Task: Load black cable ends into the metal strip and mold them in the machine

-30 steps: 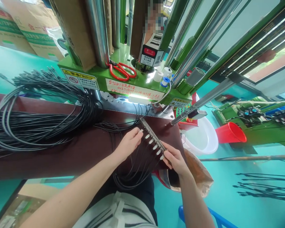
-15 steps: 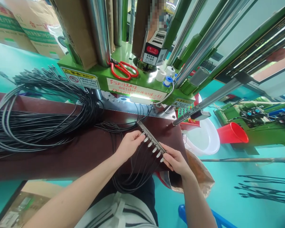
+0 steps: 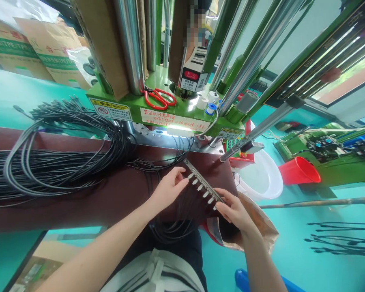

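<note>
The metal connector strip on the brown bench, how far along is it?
Done: the metal strip carries a row of white-tipped cable ends. In hand: the left hand touches its far end and the right hand its near end. Left: a big black cable bundle lies alongside.

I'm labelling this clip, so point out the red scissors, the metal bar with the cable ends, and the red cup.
red scissors (image 3: 159, 98), head view, on the handle loops.
metal bar (image 3: 202, 182), head view, mid-length of the strip.
red cup (image 3: 299, 172), head view, on its side wall.

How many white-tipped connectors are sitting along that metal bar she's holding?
6 connectors show, in a row along the metal bar from the left hand to the right hand, whose fingers may hide more.
</note>
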